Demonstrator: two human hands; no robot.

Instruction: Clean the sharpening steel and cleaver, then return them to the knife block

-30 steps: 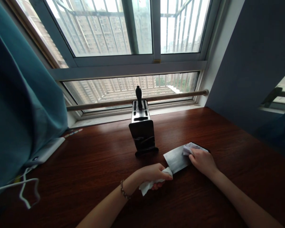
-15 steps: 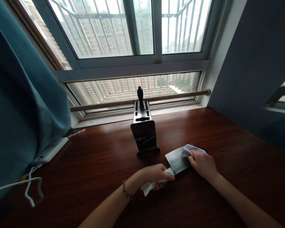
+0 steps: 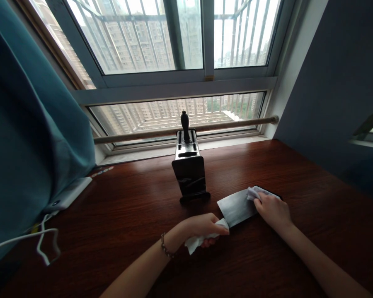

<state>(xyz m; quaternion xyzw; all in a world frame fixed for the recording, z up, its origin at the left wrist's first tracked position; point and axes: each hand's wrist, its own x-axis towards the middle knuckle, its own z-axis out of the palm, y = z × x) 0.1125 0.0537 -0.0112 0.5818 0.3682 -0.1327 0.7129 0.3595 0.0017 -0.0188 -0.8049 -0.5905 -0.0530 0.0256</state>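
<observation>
A broad-bladed cleaver (image 3: 235,208) is held low over the wooden table, its blade pointing right. My left hand (image 3: 202,227) is closed around the handle end with a white tissue (image 3: 193,243) wrapped in the grip; the handle itself is hidden. On the far half of the blade, my right hand (image 3: 274,212) presses a bunched white cloth or tissue (image 3: 253,193), fingers closed on it. That hand covers part of the blade, whose dark far edge shows beyond. Behind the cleaver stands a dark knife block (image 3: 189,176) with one black-handled tool upright in its top slots.
The reddish-brown table (image 3: 136,194) runs up to a window with a horizontal rail (image 3: 143,136). At left hang a blue curtain (image 3: 27,124), a white power strip (image 3: 73,193) and a loose white cable (image 3: 40,236). A dark wall (image 3: 323,95) borders the right side.
My right hand has slid rightward along the blade with the white cloth or tissue, baring more of the metal. My left hand keeps its grip, nearly still. The view has shifted slightly.
</observation>
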